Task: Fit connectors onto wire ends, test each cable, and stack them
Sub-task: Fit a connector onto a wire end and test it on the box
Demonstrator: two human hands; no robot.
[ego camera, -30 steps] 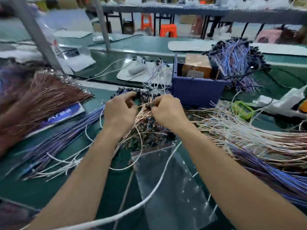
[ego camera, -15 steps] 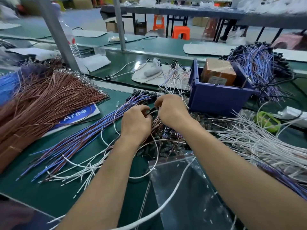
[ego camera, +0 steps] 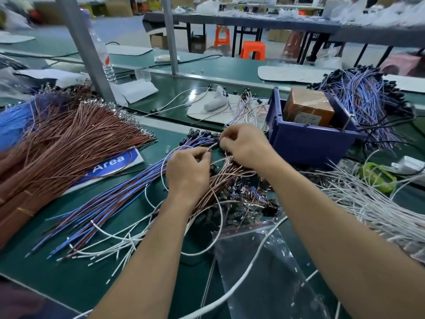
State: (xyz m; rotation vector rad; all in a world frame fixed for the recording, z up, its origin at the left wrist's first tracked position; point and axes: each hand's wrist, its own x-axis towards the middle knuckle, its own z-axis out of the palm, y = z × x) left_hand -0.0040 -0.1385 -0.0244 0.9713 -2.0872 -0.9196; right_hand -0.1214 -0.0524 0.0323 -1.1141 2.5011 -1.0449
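My left hand [ego camera: 187, 172] pinches the end of a thin white wire [ego camera: 165, 157] that loops down over the green bench. Just above and right of it, my right hand [ego camera: 245, 146] pinches a small black connector at that wire's tip; the connector is mostly hidden by the fingers. Under both hands lies a heap of loose black connectors [ego camera: 248, 199] mixed with copper-coloured wires. A fan of blue and brown cables with black plugs [ego camera: 110, 203] stretches to the lower left. White wires [ego camera: 115, 245] lie scattered below it.
A big sheaf of brown wires [ego camera: 69, 143] fills the left. A blue bin [ego camera: 308, 141] with a cardboard box stands behind my right hand. White wires [ego camera: 372, 208] spread at right, a clear plastic bag [ego camera: 259, 268] lies in front, and metal posts [ego camera: 85, 47] rise at the back left.
The view has shifted so the bench sits further right. My hands have moved slightly apart, the left lower, with the white wire's end now pinched between them.
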